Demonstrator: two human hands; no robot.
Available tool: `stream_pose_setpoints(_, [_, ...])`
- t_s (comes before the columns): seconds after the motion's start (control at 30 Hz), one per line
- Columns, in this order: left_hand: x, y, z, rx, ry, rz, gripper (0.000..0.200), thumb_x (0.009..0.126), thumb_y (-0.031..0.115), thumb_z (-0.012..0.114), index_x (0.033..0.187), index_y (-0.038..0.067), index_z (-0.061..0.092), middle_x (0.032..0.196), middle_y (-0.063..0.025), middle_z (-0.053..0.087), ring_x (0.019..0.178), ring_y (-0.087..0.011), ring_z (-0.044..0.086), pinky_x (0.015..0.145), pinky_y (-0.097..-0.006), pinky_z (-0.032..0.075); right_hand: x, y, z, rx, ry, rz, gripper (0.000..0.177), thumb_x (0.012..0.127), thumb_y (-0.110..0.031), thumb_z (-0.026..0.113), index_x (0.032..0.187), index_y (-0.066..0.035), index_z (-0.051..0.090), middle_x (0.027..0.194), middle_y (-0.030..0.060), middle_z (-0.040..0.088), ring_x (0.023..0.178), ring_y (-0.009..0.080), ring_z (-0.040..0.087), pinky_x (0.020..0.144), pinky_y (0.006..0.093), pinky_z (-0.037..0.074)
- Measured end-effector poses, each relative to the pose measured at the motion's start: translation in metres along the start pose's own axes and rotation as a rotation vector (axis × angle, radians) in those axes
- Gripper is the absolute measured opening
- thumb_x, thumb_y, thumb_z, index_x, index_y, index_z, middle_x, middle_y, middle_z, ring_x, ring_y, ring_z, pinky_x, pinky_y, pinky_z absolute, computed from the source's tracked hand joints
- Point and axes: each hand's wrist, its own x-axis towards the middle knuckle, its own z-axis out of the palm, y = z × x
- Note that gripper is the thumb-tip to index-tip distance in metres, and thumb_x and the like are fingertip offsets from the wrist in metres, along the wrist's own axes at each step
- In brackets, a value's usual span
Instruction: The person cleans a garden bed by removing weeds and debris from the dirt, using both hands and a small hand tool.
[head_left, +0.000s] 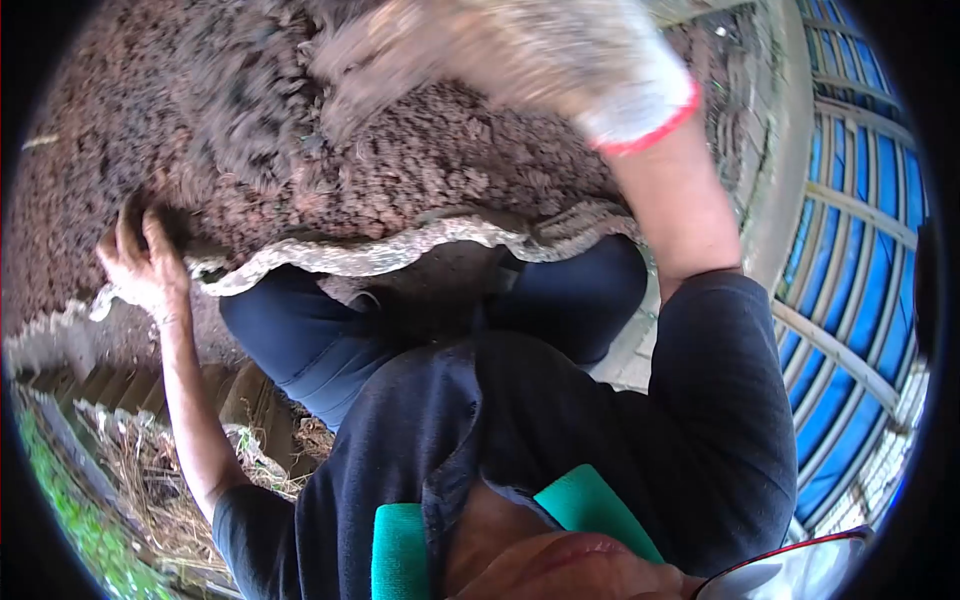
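Note:
My left hand (146,262) is bare and rests at the wavy rim (365,258) of a raised bed. Its fingers are apart and reach over the rim onto dark, crumbly soil (470,165). Over the soil, my right hand (500,55) wears a dirty white knit glove with a red cuff. Motion smears its fingers, and the top of the frame cuts part of it off. Whether it holds anything cannot be made out. A blurred patch of loose soil (255,120) lies to the left of the glove.
My bent knees (310,340) are close against the rim. On the right run a pale ledge (785,150) and blue sheeting behind slats (850,300). Dry stalks (160,480) and green plants (80,510) lie at the lower left.

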Motion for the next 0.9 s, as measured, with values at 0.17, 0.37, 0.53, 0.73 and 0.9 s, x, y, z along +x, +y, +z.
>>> stream_pose_setpoints(0.17, [0.0,-0.007,0.003,-0.078,-0.027,0.036,0.034,0.096,0.034,0.06,0.125,0.017,0.068,0.108,-0.0115,0.057,0.096,-0.0237,0.06,0.083,-0.0384,0.051,-0.077,0.015,-0.102,-0.282,0.283,0.411,0.05,0.088,-0.032,0.07,0.124,0.003,0.063,0.116,0.0133,0.069,0.106,0.0167,0.065,0.086,0.0326,0.054])
stream_pose_setpoints(0.37, [0.0,0.001,0.002,-0.205,-0.025,-0.007,0.031,0.097,0.022,0.061,0.125,0.014,0.068,0.112,-0.0111,0.053,0.104,-0.0212,0.057,0.092,-0.0348,0.05,-0.09,0.121,-0.133,-0.271,0.566,0.424,0.047,0.088,-0.035,0.068,0.117,0.003,0.069,0.12,0.0161,0.069,0.115,0.0222,0.063,0.1,0.0323,0.046])
stream_pose_setpoints(0.53, [-0.003,0.001,0.004,-0.319,-0.027,-0.064,0.029,0.096,0.019,0.063,0.123,0.011,0.069,0.108,-0.0109,0.052,0.101,-0.0196,0.055,0.091,-0.0339,0.049,-0.055,0.106,-0.078,-0.528,0.41,0.351,0.052,0.089,-0.03,0.068,0.127,0.005,0.061,0.124,0.0169,0.067,0.117,0.0209,0.061,0.101,0.0308,0.045])
stream_pose_setpoints(0.73, [0.0,0.006,0.0,-0.17,-0.005,-0.04,0.03,0.093,0.022,0.066,0.121,0.013,0.07,0.104,-0.0096,0.055,0.096,-0.0201,0.056,0.087,-0.034,0.048,-0.038,0.103,-0.029,-0.399,0.268,0.249,0.059,0.086,-0.025,0.072,0.13,0.011,0.056,0.125,0.0208,0.065,0.114,0.0212,0.063,0.101,0.0292,0.046])
stream_pose_setpoints(0.9, [0.002,0.015,-0.003,-0.088,0.038,0.012,0.028,0.091,0.028,0.066,0.114,0.015,0.073,0.103,-0.0131,0.061,0.094,-0.0269,0.064,0.08,-0.0394,0.054,-0.047,0.081,-0.004,0.333,0.229,0.378,0.06,0.087,-0.01,0.063,0.14,0.009,0.044,0.12,0.0155,0.066,0.108,0.0194,0.064,0.096,0.0317,0.05])
